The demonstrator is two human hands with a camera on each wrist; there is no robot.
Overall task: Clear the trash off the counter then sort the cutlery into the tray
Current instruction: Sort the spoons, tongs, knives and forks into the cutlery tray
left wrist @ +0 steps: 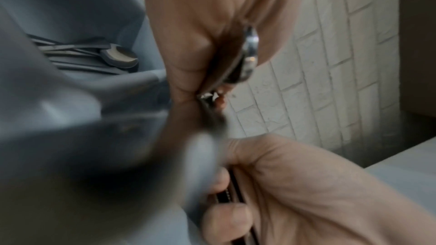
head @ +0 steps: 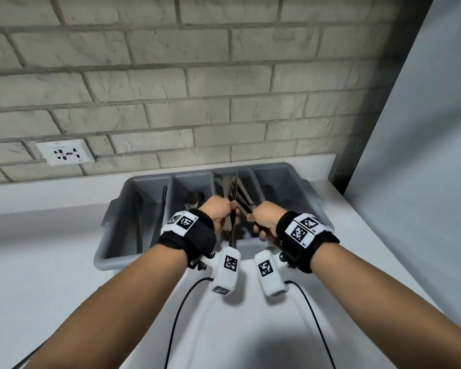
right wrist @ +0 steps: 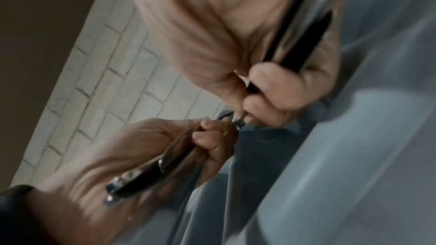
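Two hands hover over the gray tray (head: 313, 194) on the white tabletop (head: 51, 249), both full. Left hand (head: 218, 213), its grip curled round a bundle of metal cutlery (head: 232, 222), handles poking down past the wrist. Right hand (head: 264, 218), grip wrapped round more dark-handled pieces (right wrist: 304, 44); which kind, too blurred to tell. Both fists sit above the third compartment from the left, where knives (head: 244, 194) already lie. A spoon (head: 194, 199) rests in the second compartment, a dark utensil (head: 162, 209) in the first. Behind the tray, brick wall (head: 197, 89) with a white socket (head: 65, 152); a pale panel (head: 423, 155) closes in the right side.
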